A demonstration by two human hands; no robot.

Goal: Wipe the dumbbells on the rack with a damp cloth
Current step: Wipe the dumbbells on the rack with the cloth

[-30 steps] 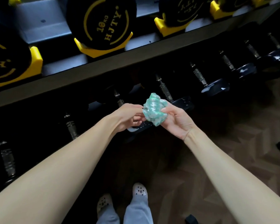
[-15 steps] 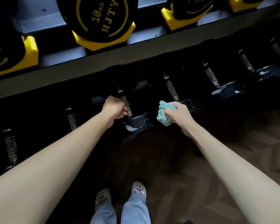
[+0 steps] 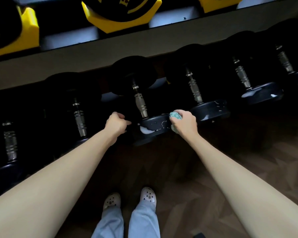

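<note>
Gripping the bunched teal cloth in its fingers, the right hand presses it against the right rim of the near head of a black dumbbell on the lower tier of the rack. The left hand sits curled beside that head; any grasp cannot be determined. Recommended: firm pressure, sweeping the whole rim and its pale marks.

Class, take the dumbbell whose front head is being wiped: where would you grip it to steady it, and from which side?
Probably grip the ribbed metal handle, coming from above and the left. It is the narrow part between two wide round heads, bare on top, and the right hand with the cloth takes up the right edge of the front head.
</note>
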